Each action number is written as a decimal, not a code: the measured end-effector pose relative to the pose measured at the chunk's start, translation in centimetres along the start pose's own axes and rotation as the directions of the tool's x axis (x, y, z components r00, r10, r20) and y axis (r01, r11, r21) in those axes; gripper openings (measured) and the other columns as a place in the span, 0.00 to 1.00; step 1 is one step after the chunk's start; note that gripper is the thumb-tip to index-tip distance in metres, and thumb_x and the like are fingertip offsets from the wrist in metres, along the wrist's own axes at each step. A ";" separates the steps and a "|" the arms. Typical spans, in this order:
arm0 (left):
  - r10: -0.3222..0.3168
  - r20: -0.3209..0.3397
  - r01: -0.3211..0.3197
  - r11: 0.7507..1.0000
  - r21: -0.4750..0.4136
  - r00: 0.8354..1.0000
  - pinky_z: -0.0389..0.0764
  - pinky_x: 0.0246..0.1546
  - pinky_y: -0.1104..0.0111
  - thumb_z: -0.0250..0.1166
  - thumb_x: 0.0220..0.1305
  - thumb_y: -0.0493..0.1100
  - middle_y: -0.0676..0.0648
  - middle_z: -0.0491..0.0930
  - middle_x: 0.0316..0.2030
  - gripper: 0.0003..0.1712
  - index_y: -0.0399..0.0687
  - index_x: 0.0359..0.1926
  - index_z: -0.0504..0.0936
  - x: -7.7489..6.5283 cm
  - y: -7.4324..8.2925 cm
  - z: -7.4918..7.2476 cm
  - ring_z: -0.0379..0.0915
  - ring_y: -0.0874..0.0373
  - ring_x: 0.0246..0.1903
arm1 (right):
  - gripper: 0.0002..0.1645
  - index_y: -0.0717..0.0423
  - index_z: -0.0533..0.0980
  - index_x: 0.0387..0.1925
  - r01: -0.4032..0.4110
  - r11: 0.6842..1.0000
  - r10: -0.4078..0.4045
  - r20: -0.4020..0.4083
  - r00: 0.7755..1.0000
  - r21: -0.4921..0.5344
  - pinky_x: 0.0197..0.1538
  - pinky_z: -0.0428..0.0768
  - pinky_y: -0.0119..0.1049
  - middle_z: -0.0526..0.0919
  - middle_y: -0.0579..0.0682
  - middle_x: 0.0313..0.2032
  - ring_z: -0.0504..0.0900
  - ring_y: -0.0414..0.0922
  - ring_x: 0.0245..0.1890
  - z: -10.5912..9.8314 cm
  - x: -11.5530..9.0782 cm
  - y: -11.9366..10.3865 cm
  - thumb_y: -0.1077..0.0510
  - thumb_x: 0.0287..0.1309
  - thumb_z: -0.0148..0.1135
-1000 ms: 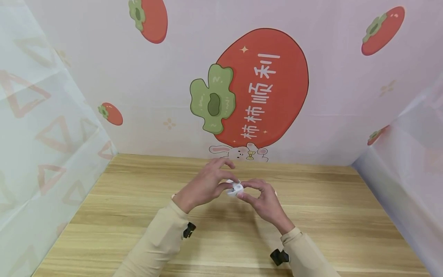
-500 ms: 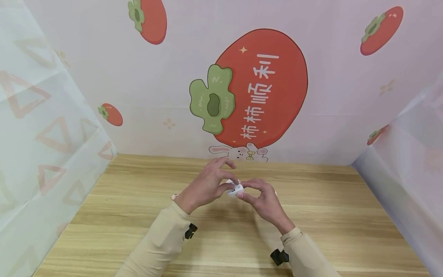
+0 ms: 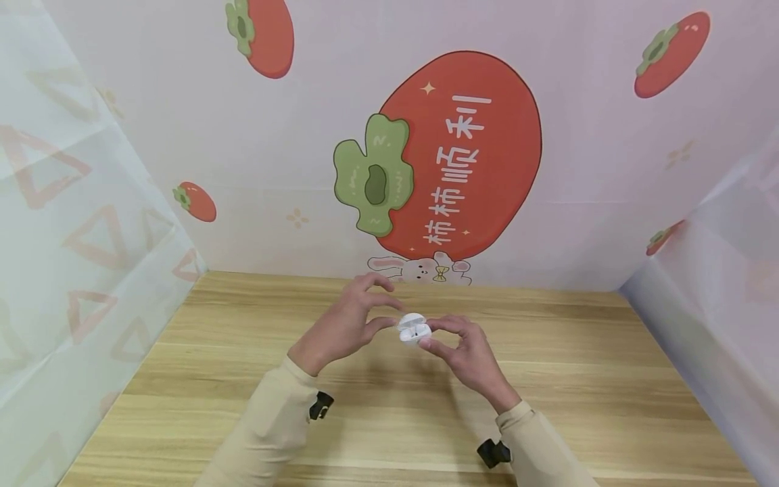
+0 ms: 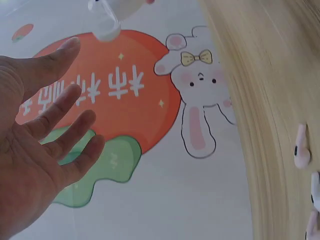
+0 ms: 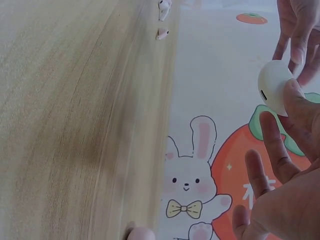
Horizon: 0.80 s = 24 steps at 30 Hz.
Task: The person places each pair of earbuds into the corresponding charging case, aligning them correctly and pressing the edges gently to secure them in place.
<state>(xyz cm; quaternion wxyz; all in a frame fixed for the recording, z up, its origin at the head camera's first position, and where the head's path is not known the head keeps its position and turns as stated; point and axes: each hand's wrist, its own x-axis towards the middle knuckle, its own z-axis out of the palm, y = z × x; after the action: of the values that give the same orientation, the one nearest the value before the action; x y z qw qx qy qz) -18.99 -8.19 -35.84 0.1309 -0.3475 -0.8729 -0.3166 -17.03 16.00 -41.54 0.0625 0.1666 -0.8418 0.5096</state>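
Sleeves: cream cloth, softly wrinkled.
Tabletop: pale wood-grain tabletop, smooth and streaked.
Right grip: my right hand, narrow, pinching a rounded, glossy white plastic earbud case.
Left grip: my left hand, wide and holding nothing, just beside the case.
Loose earbuds: a pink stemmed earbud and a white earbud lie on the tabletop.
Case: held above the tabletop, between my hands.
Progress: lid raised; those earbuds remain outside. A dark speck inside might be a seated earbud; too small to tell.
Backdrop: smooth sheet printed with a red persimmon.

White case cropped, left-wrist view
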 end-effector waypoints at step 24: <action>-0.253 -0.018 0.250 0.937 0.243 0.967 0.77 0.51 0.48 0.79 0.54 0.43 0.44 0.81 0.46 0.18 0.42 0.45 0.88 -6.0 -5.7 -1.3 0.77 0.43 0.51 | 0.19 0.56 0.86 0.50 -0.100 0.993 0.101 -0.026 0.995 0.056 0.60 0.61 0.79 0.87 0.49 0.44 0.76 0.51 0.55 -0.1 -0.1 0.1 0.59 0.56 0.76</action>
<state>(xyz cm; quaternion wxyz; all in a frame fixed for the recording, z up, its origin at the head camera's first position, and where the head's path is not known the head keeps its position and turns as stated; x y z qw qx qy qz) -18.60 -15.30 -40.17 0.1252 -0.2166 -0.9431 -0.2189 -16.99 16.17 -41.58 0.0442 0.1183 -0.8339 0.5373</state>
